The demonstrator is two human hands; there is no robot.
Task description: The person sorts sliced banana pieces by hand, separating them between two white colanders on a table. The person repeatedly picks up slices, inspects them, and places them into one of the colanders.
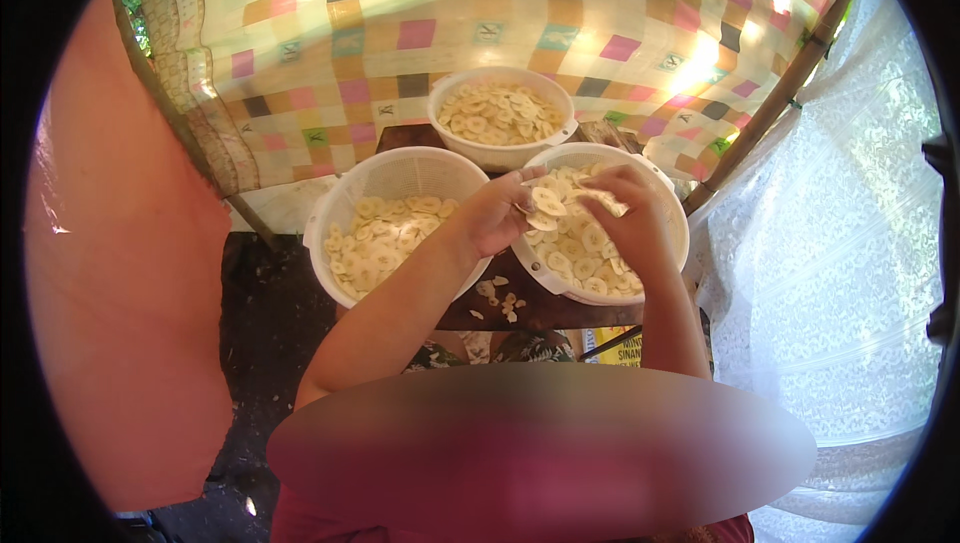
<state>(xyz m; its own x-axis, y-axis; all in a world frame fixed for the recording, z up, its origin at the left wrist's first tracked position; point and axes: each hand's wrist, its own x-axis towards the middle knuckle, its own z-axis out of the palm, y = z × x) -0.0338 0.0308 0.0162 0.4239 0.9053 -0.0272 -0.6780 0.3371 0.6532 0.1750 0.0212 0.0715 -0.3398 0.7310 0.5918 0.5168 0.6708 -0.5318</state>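
My left hand [502, 215] is closed on a few pale, round banana slices [547, 202], held just above the right-hand basin. Opposite it, my right hand [632, 218] hovers over the same basin with thumb and fingers curved apart, and nothing shows between them. The right-hand white basin [680, 228] is well filled with thin slices [588, 268]. Under my left forearm stands another white basin [318, 243], perforated like a colander, with more slices [385, 243] in it. My forearm hides part of that one.
A third white basin [435, 108] of slices stands at the back of the dark wooden table [540, 308]. Small slice scraps [508, 305] lie near the front edge. A checked sheet [400, 3] hangs behind, an orange sheet [125, 273] at left, a white lace curtain [820, 283] at right.
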